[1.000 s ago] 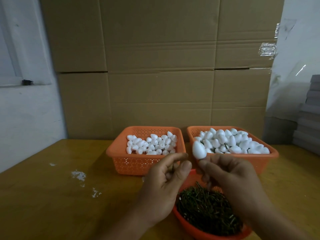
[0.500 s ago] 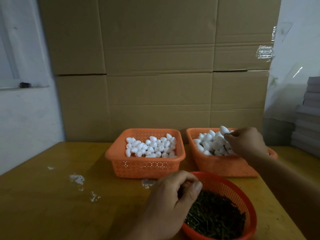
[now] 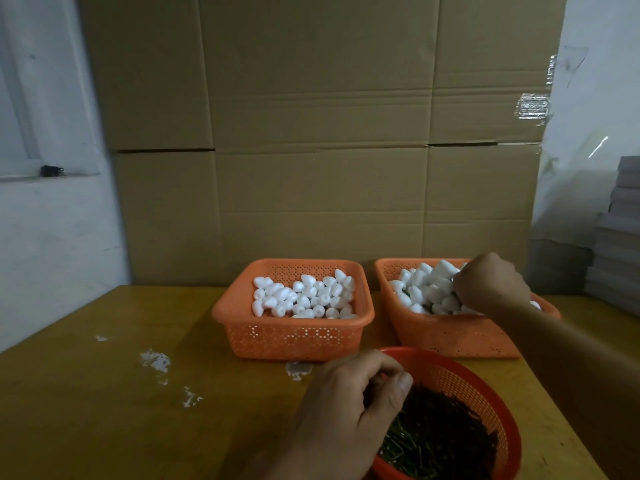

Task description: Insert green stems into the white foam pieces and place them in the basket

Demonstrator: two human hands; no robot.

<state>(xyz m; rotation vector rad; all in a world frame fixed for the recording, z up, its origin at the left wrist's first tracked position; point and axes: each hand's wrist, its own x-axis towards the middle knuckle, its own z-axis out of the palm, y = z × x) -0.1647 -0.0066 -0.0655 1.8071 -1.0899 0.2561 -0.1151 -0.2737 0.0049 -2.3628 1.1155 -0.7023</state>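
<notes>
Two orange rectangular baskets stand at the back of the table. The left basket (image 3: 242,311) holds plain white foam pieces (image 3: 304,296). The right basket (image 3: 450,336) is heaped with foam pieces (image 3: 424,289), with bits of green showing between them. My right hand (image 3: 488,285) reaches into this basket, its curled fingers pinching a foam piece (image 3: 445,268) on top of the heap. A round orange bowl (image 3: 460,375) of green stems (image 3: 440,438) sits nearest me. My left hand (image 3: 346,414) hovers over its left rim, thumb pinched against curled fingers on what seem to be dark stems.
Large cardboard sheets (image 3: 318,133) stand upright right behind the baskets. White scraps (image 3: 156,362) dot the yellow-brown tabletop (image 3: 104,410) on the left. Stacked grey boards (image 3: 620,237) sit at the far right edge.
My right hand carried the foam piece from in front of me up into the right basket and has sunk slightly into the heap. My left hand dropped over the stem bowl.
</notes>
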